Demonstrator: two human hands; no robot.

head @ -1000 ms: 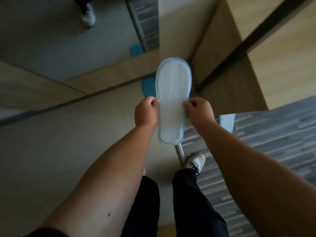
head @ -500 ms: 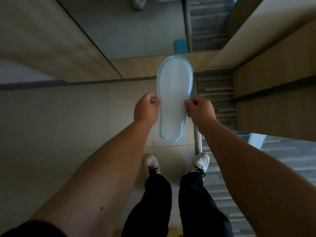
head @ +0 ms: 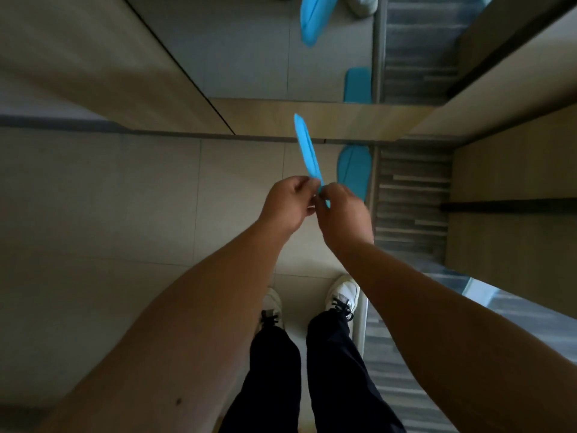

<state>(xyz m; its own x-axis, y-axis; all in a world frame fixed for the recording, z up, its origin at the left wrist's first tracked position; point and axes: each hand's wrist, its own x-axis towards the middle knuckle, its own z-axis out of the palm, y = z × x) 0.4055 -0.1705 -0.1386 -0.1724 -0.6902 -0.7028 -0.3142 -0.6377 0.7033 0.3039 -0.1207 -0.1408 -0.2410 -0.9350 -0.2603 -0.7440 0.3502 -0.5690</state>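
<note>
I hold a thin blue slipper [head: 307,151] edge-on in front of me, so only its narrow blue side shows. My left hand [head: 285,206] and my right hand [head: 343,215] are close together and both pinch the slipper's near end. A second blue slipper [head: 352,173] lies flat on the floor just right of my hands, beside the metal threshold strip [head: 373,170]. Its far end touches the foot of a mirror.
A floor mirror [head: 312,57] ahead reflects both slippers and a shoe. Wooden panels stand at the left [head: 93,67] and right [head: 515,214]. Pale tiles [head: 125,198] lie under me and striped carpet [head: 412,195] to the right. My white shoes [head: 342,293] stand below.
The slipper has turned from showing its pale sole flat to edge-on. My hands have come together at its near end. The view swung so that the mirror is straight ahead.
</note>
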